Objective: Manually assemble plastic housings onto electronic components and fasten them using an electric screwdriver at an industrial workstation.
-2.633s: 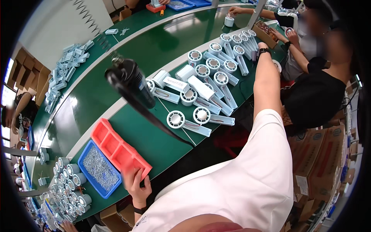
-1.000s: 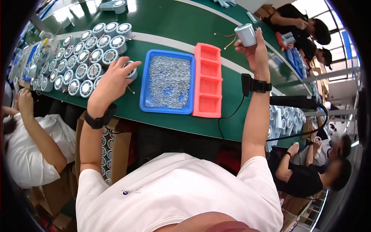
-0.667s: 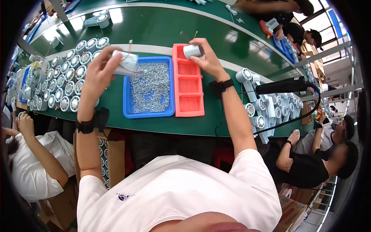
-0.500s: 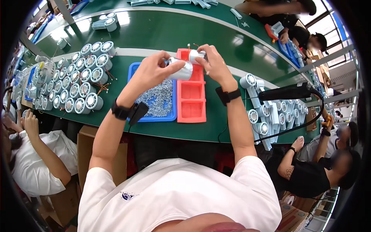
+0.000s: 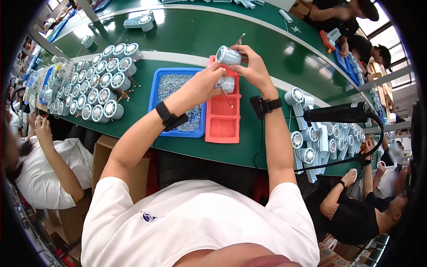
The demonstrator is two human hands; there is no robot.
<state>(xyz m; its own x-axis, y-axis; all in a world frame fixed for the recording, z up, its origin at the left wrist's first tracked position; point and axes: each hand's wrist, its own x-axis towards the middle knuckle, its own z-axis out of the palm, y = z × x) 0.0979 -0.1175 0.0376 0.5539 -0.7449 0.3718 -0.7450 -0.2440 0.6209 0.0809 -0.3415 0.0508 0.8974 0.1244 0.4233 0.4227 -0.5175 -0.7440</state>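
Observation:
My right hand (image 5: 252,66) is closed around a pale-blue cylinder (image 5: 227,56) with a slotted round end, and a thin wire rises from its top. Just below it, my left hand (image 5: 208,84) grips a second, silvery pale-blue cylinder (image 5: 227,84), with thin wires hanging off it. The two cylinders are close together, above the far end of a red compartment tray (image 5: 223,111). My left forearm passes over a blue tray (image 5: 155,102) full of small metal screws (image 5: 175,82).
Rows of pale-blue cylinders with wires (image 5: 95,89) stand left. On the right, more cylinders on pale-blue handles (image 5: 308,155) lie beneath a black power screwdriver (image 5: 336,114) with a curved cable. People sit on both sides; others work across the green table (image 5: 187,35).
The upper cylinder is now turned with its slotted end toward the left. My left hand has moved right, and its cylinder now sits under the other one, wires showing.

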